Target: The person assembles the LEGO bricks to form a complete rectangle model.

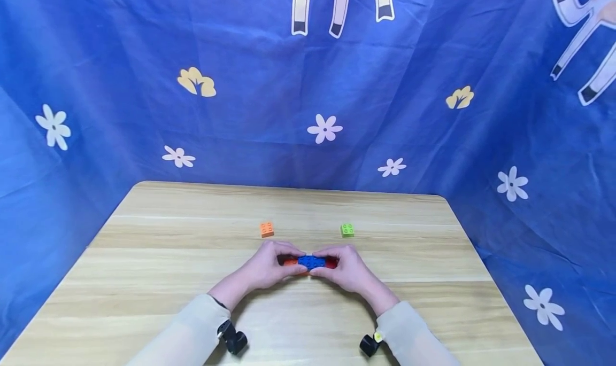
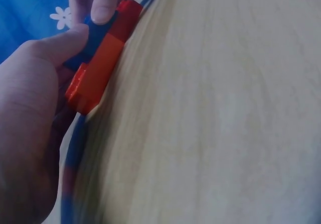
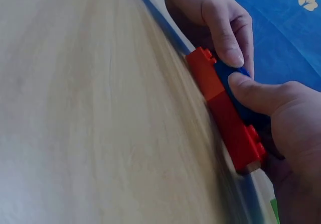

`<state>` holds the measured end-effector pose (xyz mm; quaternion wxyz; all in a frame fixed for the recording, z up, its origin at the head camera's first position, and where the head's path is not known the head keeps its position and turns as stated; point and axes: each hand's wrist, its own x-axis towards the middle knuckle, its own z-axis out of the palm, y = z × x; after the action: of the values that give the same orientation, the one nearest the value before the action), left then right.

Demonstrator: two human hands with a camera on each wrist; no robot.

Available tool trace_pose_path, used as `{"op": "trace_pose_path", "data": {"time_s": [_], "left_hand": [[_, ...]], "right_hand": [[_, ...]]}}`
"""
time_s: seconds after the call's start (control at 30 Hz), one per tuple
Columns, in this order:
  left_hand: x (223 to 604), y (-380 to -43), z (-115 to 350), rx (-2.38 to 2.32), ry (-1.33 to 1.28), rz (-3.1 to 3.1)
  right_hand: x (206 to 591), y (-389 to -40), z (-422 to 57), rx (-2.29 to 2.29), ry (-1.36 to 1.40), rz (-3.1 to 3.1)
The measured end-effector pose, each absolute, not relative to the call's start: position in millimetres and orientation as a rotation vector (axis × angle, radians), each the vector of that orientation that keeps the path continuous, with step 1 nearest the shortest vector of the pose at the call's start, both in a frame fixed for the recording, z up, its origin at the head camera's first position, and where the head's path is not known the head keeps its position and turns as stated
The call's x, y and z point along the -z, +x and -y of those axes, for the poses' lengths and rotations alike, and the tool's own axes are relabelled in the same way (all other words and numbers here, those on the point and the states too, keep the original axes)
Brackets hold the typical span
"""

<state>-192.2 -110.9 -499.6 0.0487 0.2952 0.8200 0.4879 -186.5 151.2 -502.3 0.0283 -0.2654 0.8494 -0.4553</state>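
A blue toy building brick (image 1: 312, 261) lies across two bricks set end to end beneath it. The orange brick (image 2: 102, 73) is on the left-hand side and the red brick (image 3: 233, 128) on the right, each with studs showing past the blue one. My left hand (image 1: 270, 265) pinches the blue brick between thumb and fingers at its left part. From the other side my right hand (image 1: 349, 271) pinches it the same way, the two thumbs close together on the near side. Parts of the lower bricks are hidden by the hands.
Beyond the hands on the wooden table (image 1: 308, 318) sit a small orange brick (image 1: 267, 229) to the left and a small lime-green brick (image 1: 347, 230) to the right. A blue patterned cloth (image 1: 250, 115) hangs behind and along the sides of the table.
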Motion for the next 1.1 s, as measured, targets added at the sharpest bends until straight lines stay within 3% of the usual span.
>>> {"op": "trace_pose_path", "data": {"time_s": [0.6, 1.1], "left_hand": [[501.0, -193.3, 109.7, -1.471, 0.970, -2.527], [499.4, -191.0, 110.1, -1.414, 0.982, -2.572]], "right_hand": [[512.9, -190.7, -151.2, 1.477, -0.901, -2.594], [499.2, -189.9, -153.9, 1.295, -1.047, -2.620]]}}
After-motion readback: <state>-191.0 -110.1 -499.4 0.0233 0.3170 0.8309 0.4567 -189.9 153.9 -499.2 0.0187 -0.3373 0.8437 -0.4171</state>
